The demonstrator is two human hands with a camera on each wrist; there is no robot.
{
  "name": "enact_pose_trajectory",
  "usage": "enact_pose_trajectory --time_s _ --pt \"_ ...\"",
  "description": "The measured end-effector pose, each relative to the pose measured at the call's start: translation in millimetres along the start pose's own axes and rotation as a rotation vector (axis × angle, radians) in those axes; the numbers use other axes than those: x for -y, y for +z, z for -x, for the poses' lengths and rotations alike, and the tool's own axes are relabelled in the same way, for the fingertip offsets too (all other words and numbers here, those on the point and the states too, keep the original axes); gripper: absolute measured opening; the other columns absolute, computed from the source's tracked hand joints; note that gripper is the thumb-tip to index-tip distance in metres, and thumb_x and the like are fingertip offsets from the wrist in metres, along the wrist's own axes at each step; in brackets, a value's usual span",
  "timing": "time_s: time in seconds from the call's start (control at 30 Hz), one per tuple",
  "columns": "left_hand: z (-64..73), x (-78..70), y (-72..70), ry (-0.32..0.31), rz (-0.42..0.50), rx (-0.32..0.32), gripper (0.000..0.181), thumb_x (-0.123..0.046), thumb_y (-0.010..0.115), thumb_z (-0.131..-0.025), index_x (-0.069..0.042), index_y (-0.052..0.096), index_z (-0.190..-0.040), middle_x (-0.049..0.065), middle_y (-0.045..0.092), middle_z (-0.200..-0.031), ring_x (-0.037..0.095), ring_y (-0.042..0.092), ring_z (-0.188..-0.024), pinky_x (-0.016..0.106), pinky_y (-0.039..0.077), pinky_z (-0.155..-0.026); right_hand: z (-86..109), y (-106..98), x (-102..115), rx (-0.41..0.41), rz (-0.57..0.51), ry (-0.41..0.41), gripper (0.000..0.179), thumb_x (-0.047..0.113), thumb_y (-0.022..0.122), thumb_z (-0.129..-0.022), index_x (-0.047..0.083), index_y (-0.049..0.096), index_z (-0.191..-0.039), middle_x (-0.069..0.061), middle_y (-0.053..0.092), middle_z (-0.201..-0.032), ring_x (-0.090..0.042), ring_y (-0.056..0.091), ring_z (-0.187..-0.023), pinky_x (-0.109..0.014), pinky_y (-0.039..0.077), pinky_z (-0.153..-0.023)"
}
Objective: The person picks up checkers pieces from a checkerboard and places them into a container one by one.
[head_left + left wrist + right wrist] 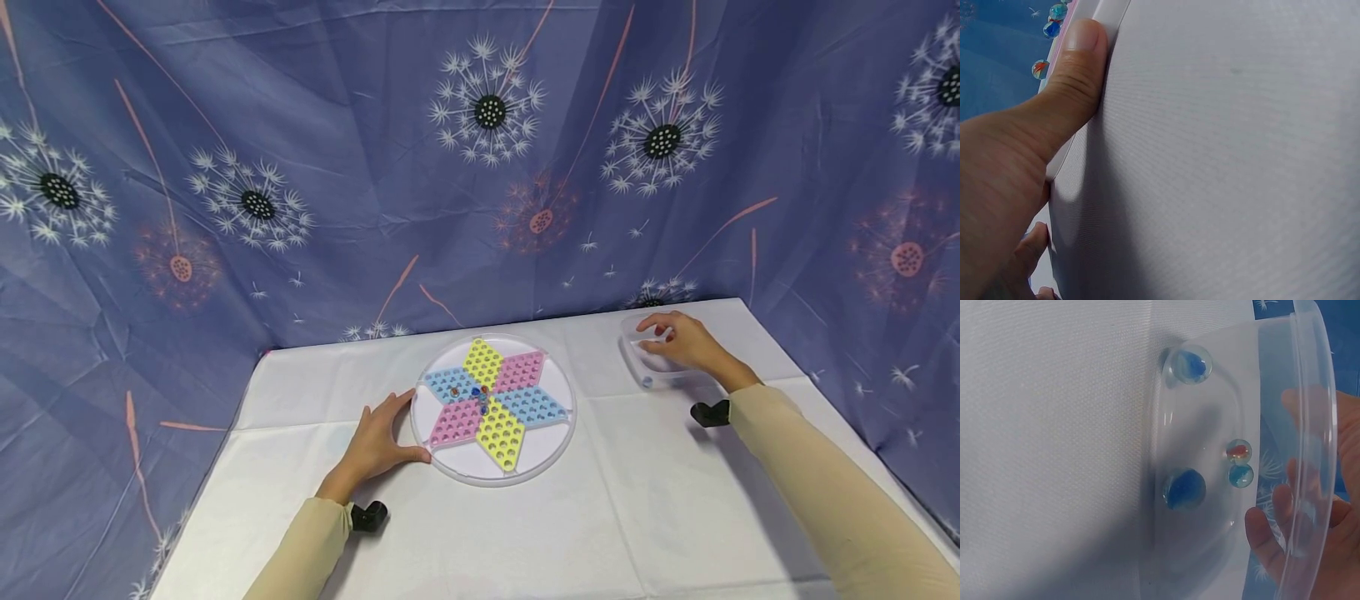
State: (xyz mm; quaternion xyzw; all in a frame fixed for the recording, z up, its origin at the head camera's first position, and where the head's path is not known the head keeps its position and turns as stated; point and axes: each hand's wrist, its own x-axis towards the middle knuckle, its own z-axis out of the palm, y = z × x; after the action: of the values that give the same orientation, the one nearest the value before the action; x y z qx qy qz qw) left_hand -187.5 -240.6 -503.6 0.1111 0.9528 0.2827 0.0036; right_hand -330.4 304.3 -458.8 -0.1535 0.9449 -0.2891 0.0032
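Observation:
My left hand (pixel 380 437) rests at the left rim of a round white Chinese checkers board (pixel 536 454), thumb and fingers spread along its edge. In the left wrist view the thumb (pixel 1079 69) presses the rim. A few marbles (pixel 483 409) sit around the middle of the board's star, and a reddish marble (pixel 454 392) sits on the blue upper-left point. My right hand (pixel 682 340) is over a clear plastic container (pixel 636 364), fingers loosely bent with no object visible between them. Several glass marbles, including a large blue one (pixel 1185 489) and a small red one (pixel 1239 451), lie inside.
A white cloth (pixel 510 542) covers the table. Behind it hangs a blue curtain (pixel 375 167) with dandelion prints. Black wrist devices (pixel 369 517) are worn at both sleeves. The container stands near the table's back right edge.

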Motion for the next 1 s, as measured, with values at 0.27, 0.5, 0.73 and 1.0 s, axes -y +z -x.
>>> enact_pose_trajectory --time_s 0.27,0.5,0.73,1.0 --pt "0.2 0.3 0.7 0.005 0.003 -0.001 0.119 -0.062 0.086 -0.055 -0.016 0.036 -0.152 0.013 0.039 -0.152 0.036 0.026 -0.144 0.063 0.004 -0.116 2.6 -7 6 0.019 0.003 -0.009 0.034 0.028 0.071 -0.090 0.014 0.066 -0.120 -0.018 0.059 -0.108 -0.031 0.058 -0.089 -0.043 0.049 -0.073" --pt "0.3 -0.7 0.2 0.007 -0.002 -0.003 0.118 -0.060 0.087 -0.055 -0.015 0.036 -0.152 0.015 0.039 -0.152 0.037 0.027 -0.144 0.063 0.004 -0.116 1.1 -14 14 0.041 0.018 -0.016 0.042 0.034 0.069 -0.091 0.015 0.061 -0.127 -0.017 0.061 -0.114 -0.032 0.062 -0.095 -0.043 0.053 -0.074" --pt "0.3 -0.2 0.3 0.012 -0.006 -0.007 0.117 -0.059 0.087 -0.055 -0.015 0.037 -0.152 0.015 0.040 -0.152 0.037 0.028 -0.143 0.064 0.005 -0.116 -3.0 -18 25 0.041 0.026 -0.070 0.051 0.038 0.070 -0.090 0.017 0.056 -0.134 -0.020 0.061 -0.117 -0.035 0.063 -0.099 -0.048 0.055 -0.076" --pt "0.7 -0.1 -0.6 0.016 0.002 -0.006 0.118 -0.059 0.087 -0.055 -0.015 0.037 -0.152 0.014 0.040 -0.152 0.036 0.028 -0.143 0.063 0.004 -0.116 -9.0 -18 35 0.059 0.010 -0.094 0.057 0.042 0.069 -0.089 0.017 0.053 -0.138 -0.021 0.059 -0.121 -0.034 0.062 -0.101 -0.046 0.056 -0.075"
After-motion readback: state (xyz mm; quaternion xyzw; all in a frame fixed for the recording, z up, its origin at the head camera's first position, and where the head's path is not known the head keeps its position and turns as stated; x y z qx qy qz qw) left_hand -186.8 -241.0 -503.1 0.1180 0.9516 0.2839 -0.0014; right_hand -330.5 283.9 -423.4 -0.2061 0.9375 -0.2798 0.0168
